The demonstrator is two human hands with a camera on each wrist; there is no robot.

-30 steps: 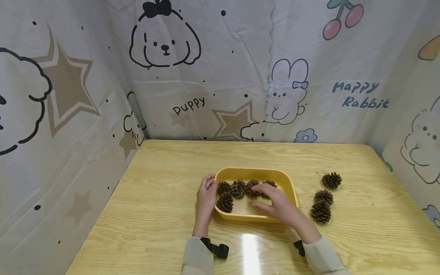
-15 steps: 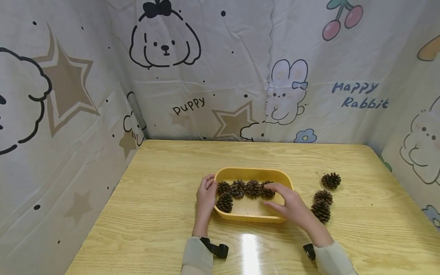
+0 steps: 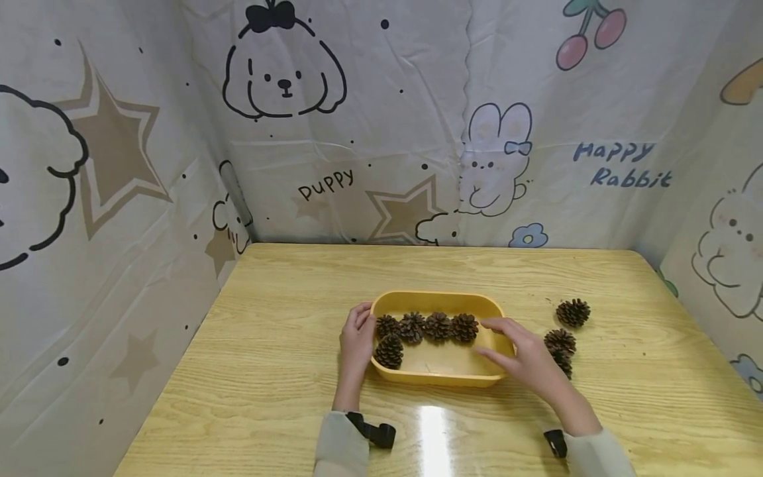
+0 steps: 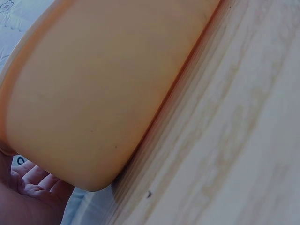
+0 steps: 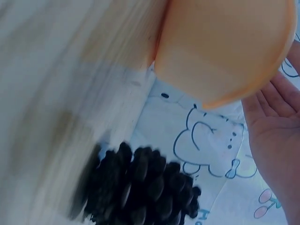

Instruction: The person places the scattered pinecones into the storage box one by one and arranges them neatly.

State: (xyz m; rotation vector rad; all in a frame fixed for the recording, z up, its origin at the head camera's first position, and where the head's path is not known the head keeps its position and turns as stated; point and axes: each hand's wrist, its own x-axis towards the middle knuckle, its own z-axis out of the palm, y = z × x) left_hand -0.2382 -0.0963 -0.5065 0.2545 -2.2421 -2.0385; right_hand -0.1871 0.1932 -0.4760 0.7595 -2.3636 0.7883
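In the head view, a yellow plastic tub (image 3: 438, 380) stands on the table with several brown pine cones inside. Four-sided and shallow, it holds a row of cones along its back wall, ending in one pine cone (image 3: 464, 328), while another pine cone (image 3: 389, 352) sits at the front left. My left hand (image 3: 357, 338) grips the tub's left end, thumb at the rim and fingers along the outside. Over the tub's right end is my right hand (image 3: 527, 354), thumb and fingers spread apart, nothing between them. The right wrist view shows its palm beside the tub's rim.
Right of the tub, a pine cone (image 3: 573, 313) lies toward the back of the wooden table (image 3: 286, 285). Two others, such as this pine cone (image 3: 560, 342), sit closer, partly behind my right hand. Printed cloth (image 3: 369, 132) hangs behind and beside the table.
My right hand has drawn back to the right, from above the row of pine cones to the tub's right end, uncovering the rightmost cone. My left hand stays at the left end.
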